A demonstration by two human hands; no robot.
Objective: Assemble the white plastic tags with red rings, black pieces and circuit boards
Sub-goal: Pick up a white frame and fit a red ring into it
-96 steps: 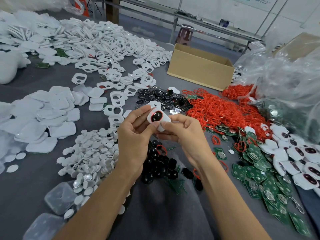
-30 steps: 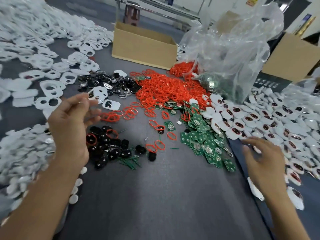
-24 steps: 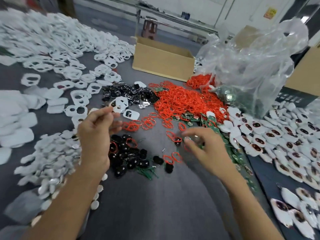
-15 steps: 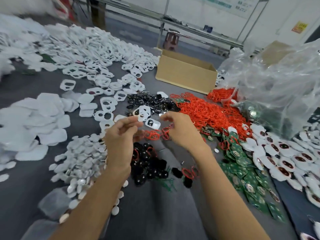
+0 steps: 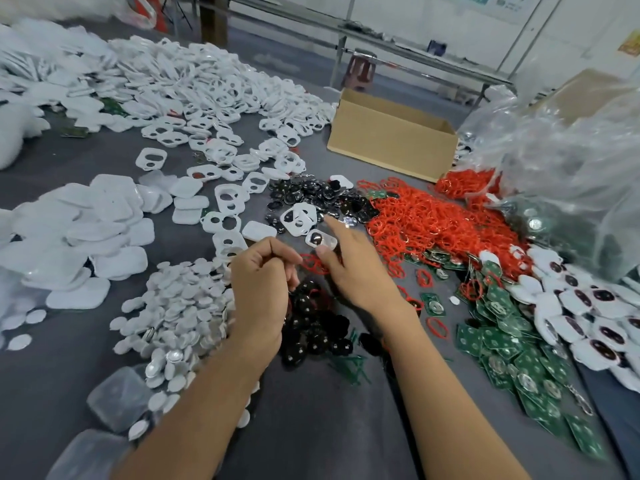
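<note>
The gray cloth table (image 5: 311, 427) is soft and flat, and everything lies on it. Far to the right of the right fingers stands a big clear plastic bag (image 5: 561, 174), crinkly and shiny. Past the fingertips sits a brown cardboard box (image 5: 391, 147), open on top. Left of the left fingers, smooth white plastic tags (image 5: 194, 84) with holes lie in a wide heap. Thin round white discs (image 5: 180, 306) are piled just beside the left knuckles. These heaps lie as they did a moment ago.

Right of the right fingers is a bright heap of thin red rings (image 5: 433, 223). Nearer to the person lie flat green circuit boards (image 5: 512, 348), square with silver spots. Small, glossy black pieces (image 5: 311, 323) lie on the cloth below the left fingers, between the 2 wrists.

The right hand (image 5: 356, 271) was far out to the right 1 second ago. Now it is back in the middle, close to the left hand (image 5: 259, 292). Its pointing finger was bent 0.5 seconds ago. Now that finger is stretched straight, and the hand grips nothing.

1 white tag (image 5: 321, 240) with a black piece in it lies on the cloth between that finger and the thumb. The thumb tip touches its near edge. The left fingers are curled, with thumb and pointing finger pressed together. I cannot tell if they hold something.
</note>
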